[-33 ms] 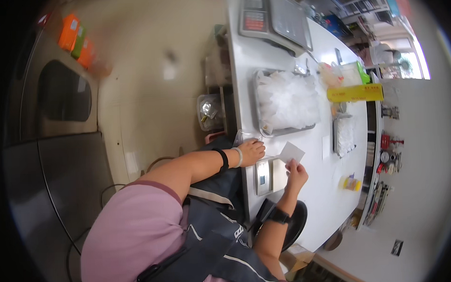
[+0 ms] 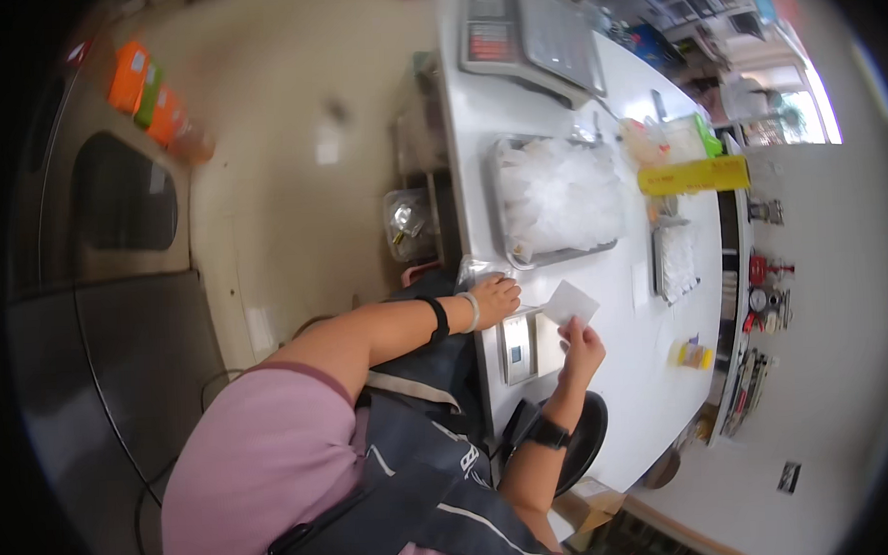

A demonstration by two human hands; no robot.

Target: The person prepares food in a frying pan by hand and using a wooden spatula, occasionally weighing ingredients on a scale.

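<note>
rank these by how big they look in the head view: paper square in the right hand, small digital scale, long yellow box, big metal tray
1. Big metal tray
2. Small digital scale and long yellow box: too alike to rank
3. Paper square

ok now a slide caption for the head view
Right hand holding a thin white square near a small scale, left hand by clear plastic at the edge of a white table.

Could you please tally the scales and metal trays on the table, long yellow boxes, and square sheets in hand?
Scales: 2 (large scale, small scale)
Metal trays: 2 (large tray, small tray)
Long yellow box: 1
White square sheet in the right hand: 1
Total: 6
</note>
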